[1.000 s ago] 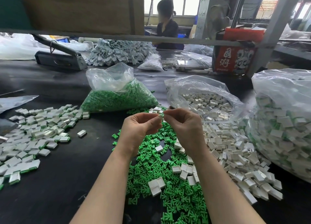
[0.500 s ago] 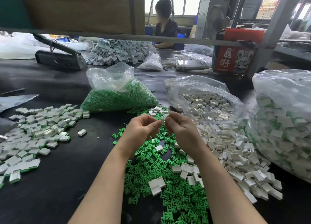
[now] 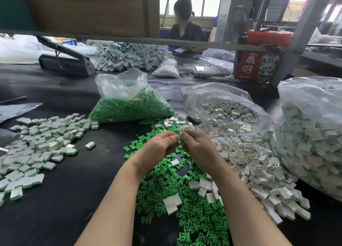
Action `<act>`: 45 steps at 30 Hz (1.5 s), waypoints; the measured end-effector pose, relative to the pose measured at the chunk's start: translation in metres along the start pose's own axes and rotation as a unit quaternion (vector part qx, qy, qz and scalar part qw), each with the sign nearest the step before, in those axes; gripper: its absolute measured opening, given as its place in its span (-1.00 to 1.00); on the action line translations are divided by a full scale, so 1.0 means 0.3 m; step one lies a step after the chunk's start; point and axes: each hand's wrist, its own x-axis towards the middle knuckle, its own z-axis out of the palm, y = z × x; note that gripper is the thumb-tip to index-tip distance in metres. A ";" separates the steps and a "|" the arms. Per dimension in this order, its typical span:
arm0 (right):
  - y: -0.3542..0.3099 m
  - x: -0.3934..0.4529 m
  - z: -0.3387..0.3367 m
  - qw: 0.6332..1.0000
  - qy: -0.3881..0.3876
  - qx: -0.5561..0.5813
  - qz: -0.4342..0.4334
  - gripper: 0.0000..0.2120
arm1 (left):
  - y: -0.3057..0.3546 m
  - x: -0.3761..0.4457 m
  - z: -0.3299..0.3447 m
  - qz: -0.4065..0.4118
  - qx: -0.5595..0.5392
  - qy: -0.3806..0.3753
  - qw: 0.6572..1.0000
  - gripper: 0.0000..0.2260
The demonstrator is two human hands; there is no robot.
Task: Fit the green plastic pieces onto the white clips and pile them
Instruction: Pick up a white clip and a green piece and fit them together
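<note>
My left hand [image 3: 160, 146] and my right hand [image 3: 196, 146] meet fingertip to fingertip above a loose heap of green plastic pieces [image 3: 185, 207]. Between the fingertips I pinch a small piece, with green showing at the left fingers and a white clip [image 3: 183, 128] at the right fingers. Loose white clips [image 3: 246, 164] spread to the right of my hands. A pile of fitted white-and-green clips [image 3: 37, 144] lies on the left of the black table.
A bag of green pieces [image 3: 129, 105] and an open bag of white clips [image 3: 225, 110] stand behind my hands. A big bag of fitted clips [image 3: 312, 134] fills the right side. A heat sealer [image 3: 64, 60], a red box [image 3: 259, 60] and a seated person [image 3: 185, 27] are farther back.
Both hands have dropped lower and slightly toward me, staying together around the small piece. The piles have not moved.
</note>
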 end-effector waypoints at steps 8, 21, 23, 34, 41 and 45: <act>-0.010 -0.009 -0.012 0.997 -0.034 0.060 0.027 -0.70 | 0.024 -0.016 0.013 0.006 0.001 -0.029 1.000 -0.72; -0.010 -0.008 0.013 0.993 0.016 -0.111 -0.031 -0.70 | 0.014 -0.018 0.017 0.023 -0.015 -0.004 1.000 -0.76; -0.011 -0.012 0.013 0.981 0.027 -0.180 -0.063 -0.72 | 0.008 -0.014 0.015 0.022 -0.010 0.003 1.000 -0.76; -0.005 0.004 0.007 0.984 0.035 -0.168 -0.044 -0.77 | -0.013 0.009 0.010 0.037 -0.013 0.045 0.998 -0.81; 0.005 0.012 -0.022 0.982 -0.001 0.132 0.131 -0.42 | -0.003 0.008 0.020 0.104 0.007 0.113 0.988 -0.77; 0.007 0.012 0.006 0.956 -0.074 0.255 0.124 -0.41 | 0.002 0.002 0.040 0.100 -0.003 0.121 0.988 -0.85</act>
